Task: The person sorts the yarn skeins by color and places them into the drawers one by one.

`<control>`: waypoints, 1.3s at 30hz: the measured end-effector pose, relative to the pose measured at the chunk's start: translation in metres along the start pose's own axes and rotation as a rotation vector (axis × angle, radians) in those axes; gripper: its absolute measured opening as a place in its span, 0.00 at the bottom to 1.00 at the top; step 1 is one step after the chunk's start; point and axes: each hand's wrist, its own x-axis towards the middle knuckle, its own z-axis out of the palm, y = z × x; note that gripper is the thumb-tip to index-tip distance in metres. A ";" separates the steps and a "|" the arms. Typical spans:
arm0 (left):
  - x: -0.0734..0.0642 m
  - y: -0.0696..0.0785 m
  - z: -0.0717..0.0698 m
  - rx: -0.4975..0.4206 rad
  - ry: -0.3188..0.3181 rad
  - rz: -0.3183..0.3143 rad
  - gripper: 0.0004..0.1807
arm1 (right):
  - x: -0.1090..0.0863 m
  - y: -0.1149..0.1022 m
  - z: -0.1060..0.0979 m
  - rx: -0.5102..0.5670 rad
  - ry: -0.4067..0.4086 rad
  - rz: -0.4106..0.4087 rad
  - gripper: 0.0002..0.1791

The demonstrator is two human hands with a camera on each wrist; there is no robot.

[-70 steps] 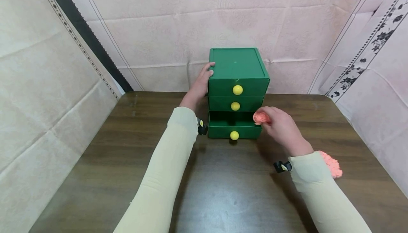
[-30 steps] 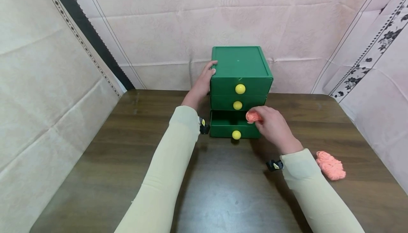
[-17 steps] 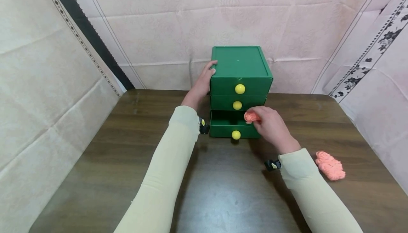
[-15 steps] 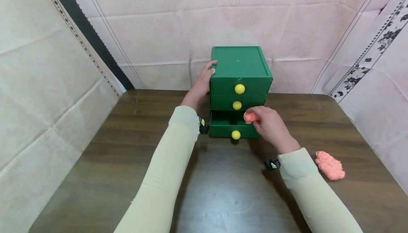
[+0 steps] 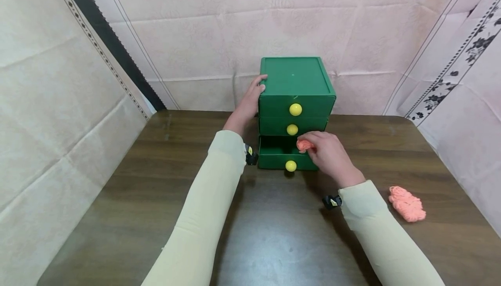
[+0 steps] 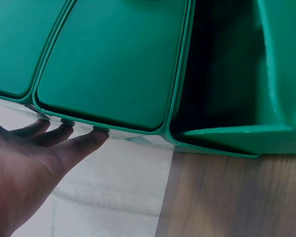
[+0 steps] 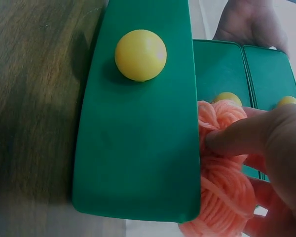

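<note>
A green chest of drawers [image 5: 295,77] with yellow knobs stands at the back of the table, its bottom drawer [image 5: 274,161] pulled out. My left hand [image 5: 249,99] rests against the chest's left side; in the left wrist view the fingertips [image 6: 96,138] touch that side wall with fingers spread. At the drawer's right part, my right hand [image 5: 328,153] pinches a coral yarn skein [image 5: 303,145] over the opening. The right wrist view has the thumb pressed into the yarn [image 7: 224,192], right behind the drawer front. Some of the yarn is hidden by the hand and drawer front.
A second coral yarn skein [image 5: 407,204] lies on the brown wooden table [image 5: 250,242] to the right of the right forearm. Pale patterned cloth [image 5: 297,29] hangs behind the chest and along both sides.
My right hand has moved left with the yarn skein, from the drawer's right edge to over its opening, and sunk a little. The left hand stays on the chest.
</note>
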 end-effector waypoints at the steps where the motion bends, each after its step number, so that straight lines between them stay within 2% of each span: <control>1: 0.001 0.000 0.000 -0.005 -0.003 0.003 0.26 | 0.001 0.000 0.000 -0.004 0.005 -0.008 0.16; 10: 0.002 0.004 -0.002 0.024 0.002 0.020 0.26 | 0.007 -0.005 0.001 0.041 0.030 -0.067 0.18; 15: 0.000 0.007 0.000 0.032 0.001 0.014 0.26 | 0.005 -0.006 0.002 0.039 0.002 -0.042 0.18; 30: -0.002 0.003 0.004 0.019 0.003 0.006 0.26 | 0.001 -0.005 0.005 0.019 -0.113 0.023 0.22; 39: -0.003 0.002 0.002 0.012 -0.003 0.020 0.27 | -0.003 -0.006 0.001 0.022 -0.107 0.036 0.23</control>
